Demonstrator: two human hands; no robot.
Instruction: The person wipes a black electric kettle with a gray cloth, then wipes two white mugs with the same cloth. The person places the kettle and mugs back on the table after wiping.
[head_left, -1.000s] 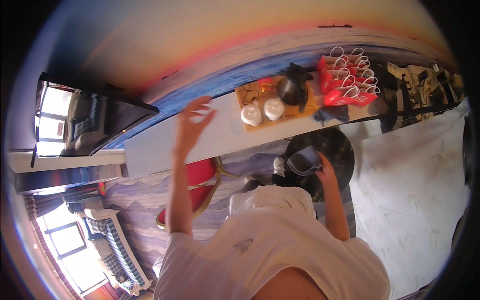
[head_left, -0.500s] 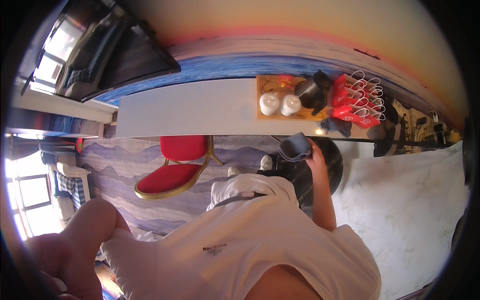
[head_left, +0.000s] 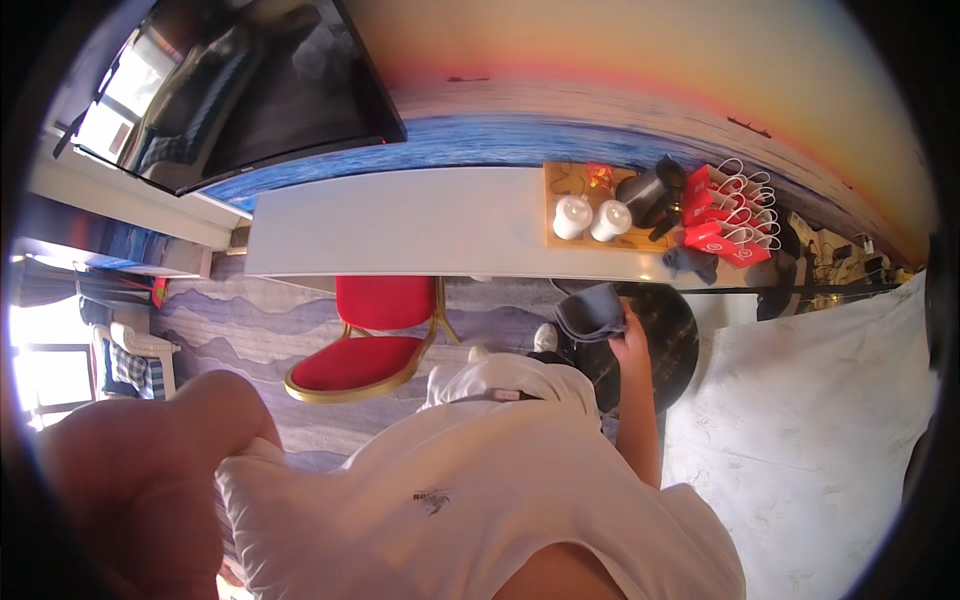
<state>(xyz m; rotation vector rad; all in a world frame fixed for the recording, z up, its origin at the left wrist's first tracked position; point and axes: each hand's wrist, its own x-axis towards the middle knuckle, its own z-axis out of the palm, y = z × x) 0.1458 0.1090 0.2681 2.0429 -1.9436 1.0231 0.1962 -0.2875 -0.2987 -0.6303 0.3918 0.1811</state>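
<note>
My right hand [head_left: 629,338] is closed on the edge of a dark grey object [head_left: 592,311] with a flat, squarish face and layered, folded-looking edges; I cannot make out its kind. That object is held above a round black table [head_left: 668,340] with pale veins, just short of the long white counter. On the left, my raised left arm [head_left: 135,490] bends up very close to the camera and fills the lower corner. The fingers of that hand cannot be made out.
Along the white counter [head_left: 400,220] stand a wooden tray [head_left: 556,240] with two white cups [head_left: 572,217], a black kettle [head_left: 655,195] and red paper bags [head_left: 725,240]. A red chair [head_left: 360,362] sits before it. A television [head_left: 290,100] hangs left; a white-covered surface [head_left: 800,400] lies right.
The counter, tray and chair have shifted slightly right in view, and more of the television shows. My left arm looms larger at lower left. The right hand still grips the dark grey object.
</note>
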